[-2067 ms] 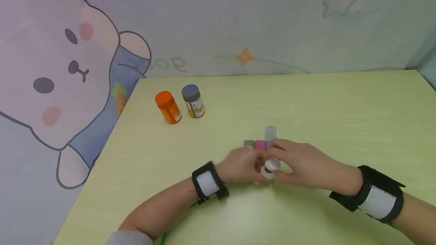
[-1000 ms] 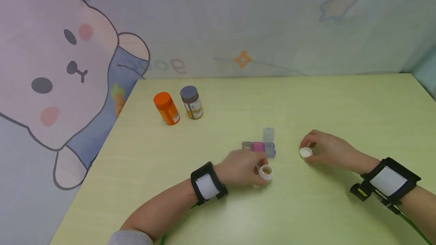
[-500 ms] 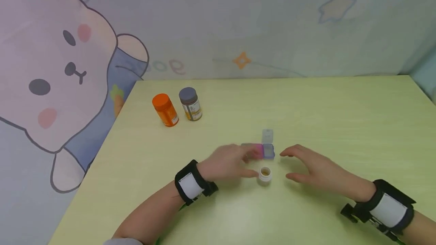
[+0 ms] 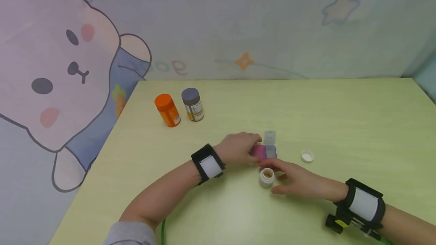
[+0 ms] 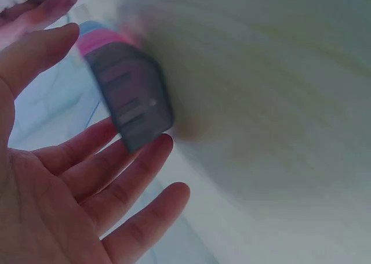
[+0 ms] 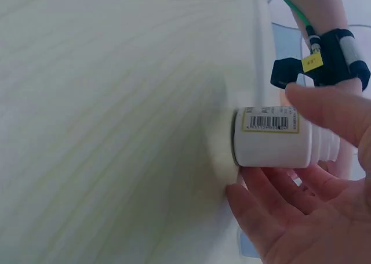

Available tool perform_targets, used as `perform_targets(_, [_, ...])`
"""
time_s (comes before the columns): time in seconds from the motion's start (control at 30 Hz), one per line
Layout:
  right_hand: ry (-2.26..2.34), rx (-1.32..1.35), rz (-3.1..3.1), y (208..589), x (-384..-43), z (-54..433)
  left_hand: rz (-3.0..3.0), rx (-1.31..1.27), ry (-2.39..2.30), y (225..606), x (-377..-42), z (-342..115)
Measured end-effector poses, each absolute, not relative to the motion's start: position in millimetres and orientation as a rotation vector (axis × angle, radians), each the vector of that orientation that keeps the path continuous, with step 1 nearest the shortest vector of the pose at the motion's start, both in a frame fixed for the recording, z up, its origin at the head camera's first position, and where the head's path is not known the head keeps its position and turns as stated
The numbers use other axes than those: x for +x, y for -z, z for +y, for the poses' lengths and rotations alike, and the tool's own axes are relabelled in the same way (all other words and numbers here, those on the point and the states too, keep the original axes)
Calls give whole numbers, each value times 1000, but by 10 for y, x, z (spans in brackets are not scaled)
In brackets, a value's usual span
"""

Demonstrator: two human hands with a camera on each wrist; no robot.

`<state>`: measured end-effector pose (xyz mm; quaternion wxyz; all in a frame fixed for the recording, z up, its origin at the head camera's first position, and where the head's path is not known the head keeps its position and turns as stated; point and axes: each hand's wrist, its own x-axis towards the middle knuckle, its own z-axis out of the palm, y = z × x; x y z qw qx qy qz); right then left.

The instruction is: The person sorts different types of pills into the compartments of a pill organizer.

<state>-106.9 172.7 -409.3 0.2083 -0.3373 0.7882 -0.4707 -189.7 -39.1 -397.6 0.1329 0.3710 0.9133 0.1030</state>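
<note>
Head view: 2 hands work over a yellow table (image 4: 357, 116).
White lid (image 4: 307, 157): it was in the right hand (image 4: 296, 179) 1 second ago, and now it lies on the table.
White bottle (image 4: 267, 178): it stands upright, lid off, on the near side of the pill box (image 4: 259, 152), close to it.
Left hand (image 4: 237, 148): it has left the bottle and is at the box's gray end (image 5: 133, 96). Thumb and fingers are apart, around that end; I can't tell if they squeeze.
Right hand's grip: thumb and fingers are apart, with the bottle between them; I can't tell if they press it.
Clear flap (image 4: 270, 137): it is up, over 1 uncovered cup (image 4: 270, 151).
Bottle and box: I think the lid-off part is done, and each hand has its own thing to mind.
</note>
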Motion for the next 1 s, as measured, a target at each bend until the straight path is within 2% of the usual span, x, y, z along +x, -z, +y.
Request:
perform_targets(0.3, [1350, -1001, 2244, 4154, -1119, 1674, 2691, 1106, -278, 3937, -1915, -342])
perform_targets(0.6, [1402, -914, 2203, 4048, -1140, 1771, 2670, 1040, -312, 3933, -1914, -329])
perform_targets(0.8, [1196, -1034, 2532, 3902, -1280, 1969, 2666, 986, -337, 3976, -1879, -313])
perform_targets(1.0, [757, -1165, 2837, 3882, -1499, 2074, 2694, 990, -343, 3955, -1903, -312])
